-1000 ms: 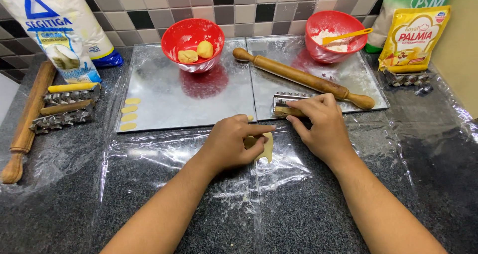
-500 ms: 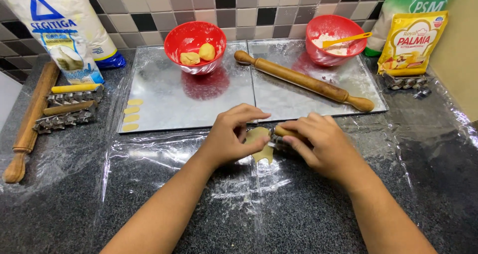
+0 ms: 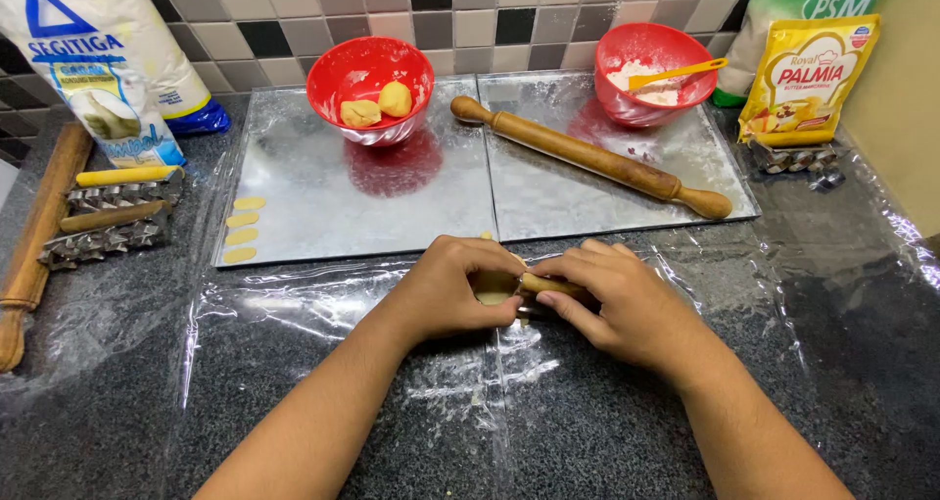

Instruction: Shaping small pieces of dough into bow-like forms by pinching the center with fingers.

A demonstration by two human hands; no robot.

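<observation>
Two metal baking trays [image 3: 392, 201] lie side by side; on the left tray sit a red bowl [image 3: 370, 87] with two dough lumps and four small dough ovals [image 3: 242, 229], while the right one's red bowl [image 3: 654, 73] holds flour and a yellow spatula. Since a moment ago both hands have drawn together on the plastic sheet. The left hand [image 3: 458, 289] curls over a dough piece [image 3: 493, 286], and the right hand [image 3: 612, 299] pinches a wooden-handled cutter [image 3: 548, 285] against it.

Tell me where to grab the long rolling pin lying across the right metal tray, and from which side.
Grip the rolling pin by its thick middle barrel, coming from above. It lies flat and slanted on the right tray, with nothing over it. The knob ends are narrow, and the far one sits close to the red bowl, so the bare middle is likely easiest.
</observation>
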